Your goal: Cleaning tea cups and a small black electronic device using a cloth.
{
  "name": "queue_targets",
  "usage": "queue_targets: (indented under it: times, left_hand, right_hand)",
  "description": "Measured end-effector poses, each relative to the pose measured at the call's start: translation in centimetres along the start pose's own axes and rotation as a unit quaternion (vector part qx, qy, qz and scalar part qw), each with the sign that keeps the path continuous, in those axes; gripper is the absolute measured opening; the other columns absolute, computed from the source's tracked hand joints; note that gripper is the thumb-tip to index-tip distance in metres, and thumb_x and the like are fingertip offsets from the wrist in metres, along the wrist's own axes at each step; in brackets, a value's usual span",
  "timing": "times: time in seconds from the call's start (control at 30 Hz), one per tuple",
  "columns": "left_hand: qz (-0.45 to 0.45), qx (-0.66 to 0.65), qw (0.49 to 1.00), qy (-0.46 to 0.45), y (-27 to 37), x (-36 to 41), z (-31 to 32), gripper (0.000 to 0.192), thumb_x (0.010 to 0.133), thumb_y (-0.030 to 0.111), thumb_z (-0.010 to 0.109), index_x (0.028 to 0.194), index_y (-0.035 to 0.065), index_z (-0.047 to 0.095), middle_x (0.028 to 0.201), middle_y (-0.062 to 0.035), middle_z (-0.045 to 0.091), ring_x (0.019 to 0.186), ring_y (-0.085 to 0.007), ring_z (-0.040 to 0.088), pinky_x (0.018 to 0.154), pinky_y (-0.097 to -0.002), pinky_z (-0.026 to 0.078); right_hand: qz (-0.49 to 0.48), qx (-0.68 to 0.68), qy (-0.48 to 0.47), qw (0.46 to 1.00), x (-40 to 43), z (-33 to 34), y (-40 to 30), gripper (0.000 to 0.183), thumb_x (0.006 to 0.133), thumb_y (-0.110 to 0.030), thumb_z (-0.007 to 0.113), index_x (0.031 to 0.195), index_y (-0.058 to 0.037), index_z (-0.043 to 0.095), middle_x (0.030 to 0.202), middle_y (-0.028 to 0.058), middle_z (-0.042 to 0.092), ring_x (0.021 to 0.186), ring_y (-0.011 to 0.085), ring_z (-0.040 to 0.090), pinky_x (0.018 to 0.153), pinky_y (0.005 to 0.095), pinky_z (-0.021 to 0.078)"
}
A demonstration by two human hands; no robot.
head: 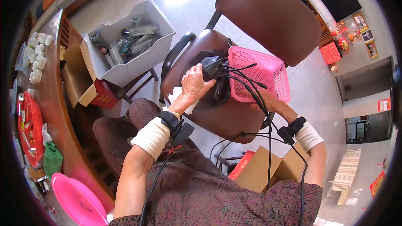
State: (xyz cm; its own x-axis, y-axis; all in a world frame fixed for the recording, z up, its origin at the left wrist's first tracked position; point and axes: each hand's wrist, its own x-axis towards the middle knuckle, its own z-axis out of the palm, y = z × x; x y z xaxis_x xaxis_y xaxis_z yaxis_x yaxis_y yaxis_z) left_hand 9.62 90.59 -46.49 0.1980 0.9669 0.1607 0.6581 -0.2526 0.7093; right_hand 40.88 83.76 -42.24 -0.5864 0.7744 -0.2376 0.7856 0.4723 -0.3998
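Note:
On the seat of a brown padded chair (226, 125) lies a black device (213, 69) with several black cables (248, 83) plugged into it, on dark cloth. My left hand (196, 83) rests with spread fingers against the device's near left side; whether it grips it cannot be told. A white tissue (176, 94) lies under my left wrist. A pink perforated plastic basket (259, 72) stands on the seat, right of the device. My right hand (263, 100) is at the basket's near side, partly hidden by the basket and cables. Both wrists bear black straps over white cuffs.
Left of the chair, a grey plastic bin (132, 66) holds several clear and dark items. A wooden table (67, 125) carries white containers (39, 53), a red bag (31, 128) and a pink basin (77, 201). Cardboard boxes (257, 166) stand near the chair. Cables hang across my right side.

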Motion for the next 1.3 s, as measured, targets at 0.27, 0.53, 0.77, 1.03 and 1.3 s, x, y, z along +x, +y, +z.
queue_targets:
  times: [0.27, 0.53, 0.77, 1.03, 1.3]
  left_hand:
    - [-0.025, -0.016, 0.999, -0.033, 0.0, 0.2, 0.3, 0.088, 0.066, 0.042, 0.075, 0.131, -0.0032, 0.037, 0.127, -0.0235, 0.044, 0.114, -0.0391, 0.048, 0.095, -0.0445, 0.041]
    - [-0.030, -0.057, 0.998, -0.020, -1.0, -0.7, -0.5, 0.086, 0.064, 0.030, 0.078, 0.131, -0.0038, 0.035, 0.128, -0.0253, 0.043, 0.119, -0.0404, 0.044, 0.100, -0.0437, 0.038]
    - [0.000, -0.112, 0.993, 0.033, -2.4, -2.3, -4.7, 0.077, 0.067, 0.026, 0.075, 0.128, -0.0053, 0.040, 0.122, -0.0263, 0.049, 0.114, -0.0391, 0.048, 0.099, -0.0419, 0.038]
    - [0.027, -0.002, 0.999, 0.033, -5.0, -7.4, -4.7, 0.056, 0.070, 0.028, 0.072, 0.115, -0.0012, 0.054, 0.108, -0.0200, 0.055, 0.100, -0.0341, 0.055, 0.090, -0.0417, 0.044]
    - [0.044, -0.082, 0.995, 0.042, -5.9, -8.0, -7.3, 0.026, 0.072, 0.019, 0.069, 0.086, 0.0012, 0.056, 0.083, -0.0168, 0.056, 0.076, -0.0303, 0.058, 0.067, -0.0413, 0.046]
  right_hand:
    - [0.066, 0.008, -0.057, 0.996, -0.1, -3.5, -2.5, 0.076, 0.068, -0.027, 0.078, 0.131, -0.0049, 0.041, 0.101, 0.0184, 0.056, 0.092, 0.0346, 0.056, 0.082, 0.0408, 0.0457]
    - [0.173, 0.118, -0.117, 0.971, 2.1, -6.5, -6.5, 0.080, 0.063, -0.016, 0.078, 0.133, -0.0090, 0.042, 0.118, 0.0173, 0.056, 0.108, 0.0318, 0.054, 0.095, 0.0392, 0.0417]
    - [0.205, 0.056, -0.125, 0.969, 0.8, -11.2, -2.3, 0.077, 0.060, -0.011, 0.079, 0.130, -0.0091, 0.048, 0.117, 0.0128, 0.059, 0.106, 0.0249, 0.056, 0.094, 0.0364, 0.0442]
    - [0.025, -0.118, 0.021, 0.992, 9.8, -17.8, -7.8, 0.053, 0.073, -0.013, 0.072, 0.121, -0.0069, 0.052, 0.086, 0.0150, 0.061, 0.080, 0.0298, 0.060, 0.073, 0.0382, 0.0497]
    - [0.042, -0.014, 0.054, 0.998, 10.3, -19.2, -11.7, 0.037, 0.077, -0.006, 0.062, 0.113, -0.0017, 0.057, 0.081, 0.0099, 0.062, 0.075, 0.0166, 0.058, 0.071, 0.0302, 0.0489]
